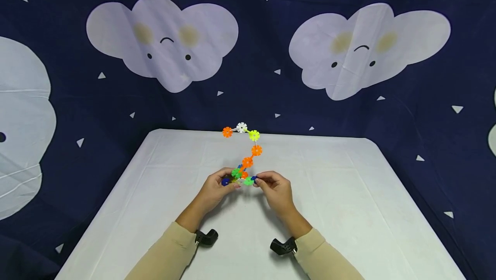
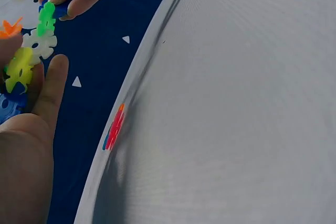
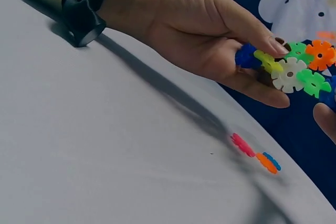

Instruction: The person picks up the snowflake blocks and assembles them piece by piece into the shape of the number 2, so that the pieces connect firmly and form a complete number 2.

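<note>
A chain of snowflake-shaped plastic discs (image 1: 247, 162) in orange, white, yellow, green and blue is held up between both hands, its upper part curving toward the back. My left hand (image 1: 214, 188) grips the chain's lower left part; a dark blue disc (image 3: 245, 56) and a yellow disc (image 3: 268, 62) lie between its thumb and fingers in the right wrist view. With thumb and fingers, my right hand (image 1: 278, 190) pinches a blue disc (image 2: 61, 9) against a green disc (image 2: 46, 19). A white disc (image 2: 41, 44) links toward the yellow one. How firmly the blue disc is slotted in is hidden.
Loose on the white table (image 1: 329, 211) lie a pink disc (image 3: 242, 145), an orange disc (image 3: 266, 163) and a blue disc (image 3: 272, 160), beneath the hands. A dark blue cloth (image 1: 255, 56) with clouds hangs behind the table's far edge.
</note>
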`<state>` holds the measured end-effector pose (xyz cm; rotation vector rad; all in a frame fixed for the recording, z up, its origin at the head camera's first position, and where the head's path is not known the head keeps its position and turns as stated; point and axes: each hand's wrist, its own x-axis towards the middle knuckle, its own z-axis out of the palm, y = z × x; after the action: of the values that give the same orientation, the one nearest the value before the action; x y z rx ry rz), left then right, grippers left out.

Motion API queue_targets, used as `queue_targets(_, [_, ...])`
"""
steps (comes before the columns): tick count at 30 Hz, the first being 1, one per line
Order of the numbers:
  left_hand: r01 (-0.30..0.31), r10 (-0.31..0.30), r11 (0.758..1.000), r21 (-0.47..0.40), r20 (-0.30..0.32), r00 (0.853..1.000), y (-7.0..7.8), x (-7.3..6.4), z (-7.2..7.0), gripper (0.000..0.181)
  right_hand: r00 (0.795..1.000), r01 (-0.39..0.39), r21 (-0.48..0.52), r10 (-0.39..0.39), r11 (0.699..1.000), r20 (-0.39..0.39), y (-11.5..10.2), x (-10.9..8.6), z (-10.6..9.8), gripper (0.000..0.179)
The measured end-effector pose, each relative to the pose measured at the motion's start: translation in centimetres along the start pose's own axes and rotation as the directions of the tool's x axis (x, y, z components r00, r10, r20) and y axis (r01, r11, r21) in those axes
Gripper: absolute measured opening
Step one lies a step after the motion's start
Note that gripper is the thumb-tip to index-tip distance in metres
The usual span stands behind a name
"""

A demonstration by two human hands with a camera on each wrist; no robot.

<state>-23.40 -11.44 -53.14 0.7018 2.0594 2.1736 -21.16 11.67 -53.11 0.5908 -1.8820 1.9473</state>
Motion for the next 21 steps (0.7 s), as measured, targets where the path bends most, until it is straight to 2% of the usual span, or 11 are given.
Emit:
queue_targets(2, [0.024, -0.023, 0.999, 0.042, -0.033, 0.999, 0.0, 0.0, 0.1, 0.039, 1.0, 0.008, -0.004, -0.008, 1.0, 0.005, -0.2, 0.0, 0.1, 0.009])
queue_targets(5, [0.055, -0.052, 0.997, 0.054, -0.061, 0.997, -0.1, 0.1, 0.1, 0.039, 1.0, 0.031, -0.02, -0.03, 0.999, 0.006, -0.3, -0.1, 0.3, 0.009])
queue_targets(13, [0.054, -0.052, 0.998, 0.035, -0.054, 0.997, -0.2, 0.0, 0.2, 0.034, 0.995, 0.096, -0.055, -0.094, 0.994, 0.031, 0.1, -0.1, 0.5, 0.013])
queue_targets(18, [0.049, -0.048, 0.998, 0.031, -0.038, 0.998, -0.2, 0.0, 0.2, 0.033, 0.995, 0.099, -0.071, -0.097, 0.993, 0.035, -2.0, 0.0, 1.0, 0.012])
queue_targets(21, [0.036, -0.034, 0.999, 0.033, -0.037, 0.999, -0.3, 0.0, 0.2, 0.034, 0.991, 0.129, -0.076, -0.126, 0.989, 0.043, -3.0, 0.0, 1.2, 0.013])
